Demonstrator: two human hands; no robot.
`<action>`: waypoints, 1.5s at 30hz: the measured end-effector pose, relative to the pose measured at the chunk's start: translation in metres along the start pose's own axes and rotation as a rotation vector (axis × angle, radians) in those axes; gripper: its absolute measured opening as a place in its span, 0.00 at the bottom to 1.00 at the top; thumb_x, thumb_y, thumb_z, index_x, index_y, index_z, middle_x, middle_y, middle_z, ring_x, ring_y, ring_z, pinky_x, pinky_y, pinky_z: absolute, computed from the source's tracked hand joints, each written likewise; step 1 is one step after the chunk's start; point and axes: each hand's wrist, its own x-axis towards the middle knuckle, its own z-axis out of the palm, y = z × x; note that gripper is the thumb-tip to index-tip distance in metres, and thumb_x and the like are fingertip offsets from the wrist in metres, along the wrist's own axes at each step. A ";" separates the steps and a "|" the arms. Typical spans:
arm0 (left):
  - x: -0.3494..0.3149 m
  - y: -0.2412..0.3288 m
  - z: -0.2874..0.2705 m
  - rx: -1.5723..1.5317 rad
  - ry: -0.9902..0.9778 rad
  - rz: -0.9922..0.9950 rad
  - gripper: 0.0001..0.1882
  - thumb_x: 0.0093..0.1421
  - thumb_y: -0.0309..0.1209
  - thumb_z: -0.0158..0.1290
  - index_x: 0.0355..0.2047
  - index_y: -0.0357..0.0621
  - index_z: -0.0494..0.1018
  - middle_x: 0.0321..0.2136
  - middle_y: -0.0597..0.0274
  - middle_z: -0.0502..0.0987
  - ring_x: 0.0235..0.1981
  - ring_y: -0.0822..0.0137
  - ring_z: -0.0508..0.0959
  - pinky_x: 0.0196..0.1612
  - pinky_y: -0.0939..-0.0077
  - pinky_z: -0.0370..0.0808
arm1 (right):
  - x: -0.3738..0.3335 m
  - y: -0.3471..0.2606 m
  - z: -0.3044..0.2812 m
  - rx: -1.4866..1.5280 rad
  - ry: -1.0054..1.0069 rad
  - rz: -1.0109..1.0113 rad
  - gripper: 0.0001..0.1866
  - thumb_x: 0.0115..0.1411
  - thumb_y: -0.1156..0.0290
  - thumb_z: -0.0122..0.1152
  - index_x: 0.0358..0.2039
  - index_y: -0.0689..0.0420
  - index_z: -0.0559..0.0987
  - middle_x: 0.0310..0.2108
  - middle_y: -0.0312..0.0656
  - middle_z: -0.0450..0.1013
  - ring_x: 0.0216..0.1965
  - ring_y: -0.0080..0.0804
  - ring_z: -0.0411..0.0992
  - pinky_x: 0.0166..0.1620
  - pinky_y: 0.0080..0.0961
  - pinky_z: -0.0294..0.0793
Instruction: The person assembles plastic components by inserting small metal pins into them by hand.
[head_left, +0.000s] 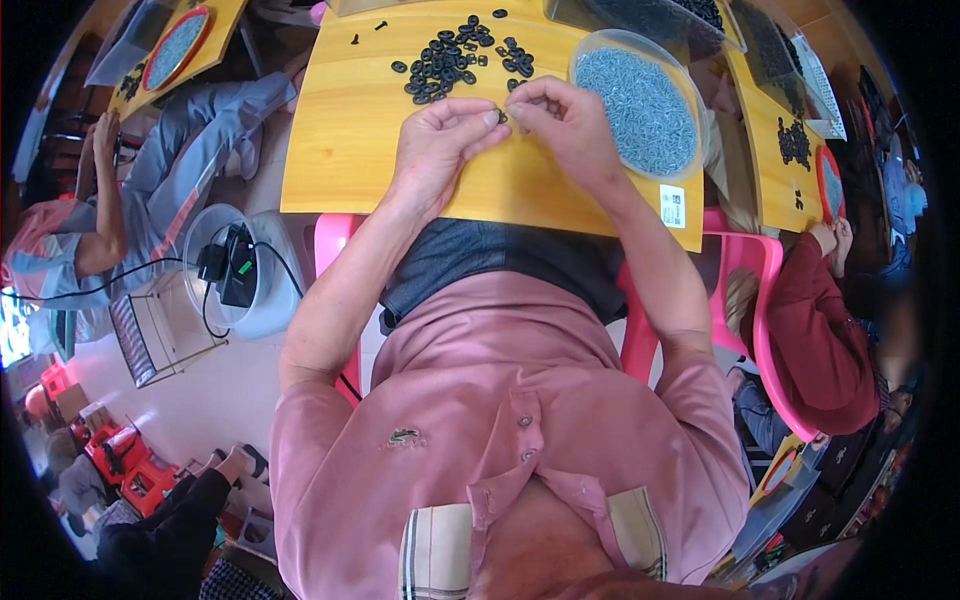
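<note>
My left hand (440,145) pinches a small black oval part (501,116) between thumb and fingertips, just above the near half of the yellow table. Close beside it, the fingertips of my right hand (572,125) are pressed together, almost meeting the left ones. Whatever sits in the right pinch is too small to make out. Beyond my hands lies a loose pile of black oval parts (440,65) with holes in them. A smaller cluster of the same parts (517,57) is to its right. Two black screw-like pieces (380,25) lie apart at the far left.
A round clear tub (700,125) full of silvery screws (635,110) stands right of my hands, near a white label (672,206). Clear bins (640,28) line the far edge. Co-workers sit at tables on both sides. A bucket (190,250) with black adapters stands at left.
</note>
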 end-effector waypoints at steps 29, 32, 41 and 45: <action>-0.006 -0.002 0.005 0.267 0.068 0.195 0.11 0.59 0.21 0.59 0.41 0.27 0.74 0.36 0.48 0.81 0.36 0.65 0.83 0.43 0.77 0.80 | -0.008 -0.011 0.016 0.070 0.021 0.051 0.08 0.62 0.73 0.60 0.35 0.67 0.78 0.27 0.40 0.80 0.27 0.19 0.75 0.33 0.15 0.72; -0.004 -0.002 0.005 0.280 0.055 0.187 0.12 0.59 0.22 0.59 0.42 0.28 0.75 0.36 0.48 0.81 0.36 0.65 0.83 0.43 0.78 0.79 | -0.004 -0.003 0.011 0.041 0.034 0.051 0.07 0.61 0.73 0.61 0.35 0.66 0.79 0.27 0.38 0.79 0.27 0.18 0.74 0.32 0.15 0.72; 0.003 0.008 -0.005 0.077 -0.046 -0.038 0.11 0.62 0.21 0.55 0.45 0.30 0.74 0.38 0.50 0.80 0.38 0.62 0.82 0.44 0.76 0.81 | -0.007 -0.002 0.017 -0.105 0.072 -0.098 0.08 0.59 0.73 0.64 0.37 0.63 0.82 0.30 0.37 0.78 0.28 0.17 0.73 0.32 0.16 0.73; 0.005 0.014 -0.008 0.068 0.030 0.044 0.12 0.61 0.19 0.55 0.46 0.29 0.74 0.39 0.50 0.79 0.38 0.62 0.82 0.45 0.76 0.81 | -0.005 -0.001 0.021 -0.050 0.078 -0.032 0.07 0.59 0.73 0.63 0.36 0.63 0.82 0.32 0.39 0.79 0.29 0.19 0.74 0.33 0.17 0.73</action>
